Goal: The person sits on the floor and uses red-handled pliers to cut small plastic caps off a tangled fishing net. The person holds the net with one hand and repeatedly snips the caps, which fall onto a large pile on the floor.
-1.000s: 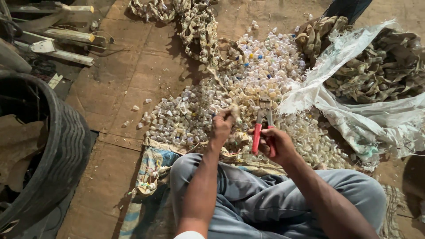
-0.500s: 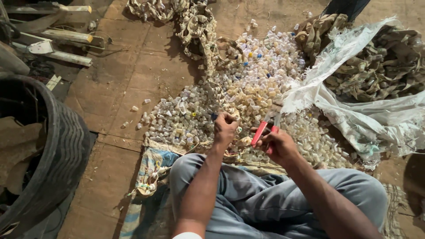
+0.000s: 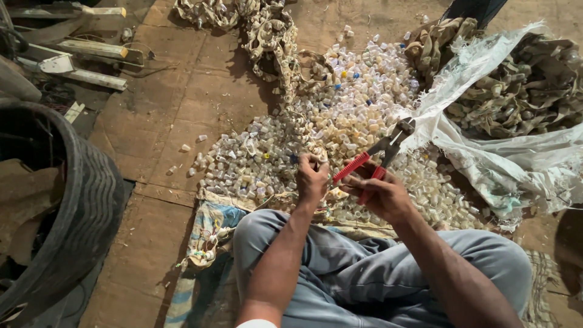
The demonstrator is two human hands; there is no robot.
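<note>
I sit cross-legged on a floor of flattened cardboard. My right hand (image 3: 379,193) grips red-handled pliers (image 3: 378,157), the metal jaws tilted up and to the right. My left hand (image 3: 311,176) is closed around a small pale plastic piece (image 3: 318,152) pinched at its fingertips, just left of the plier handles. Directly beyond both hands spreads a big heap of small whitish plastic caps (image 3: 340,121), a few blue or yellow.
An open white woven sack (image 3: 486,140) at right holds tangled beige parts (image 3: 522,91). More tangled beige pieces (image 3: 267,30) trail along the top. A black tyre (image 3: 79,206) lies at left, metal bars (image 3: 79,48) at top left. A patterned cloth (image 3: 212,231) sits under my knee.
The pliers have swung from pointing down at the heap to pointing up and right. My left hand has shifted slightly while keeping hold of the small piece.
</note>
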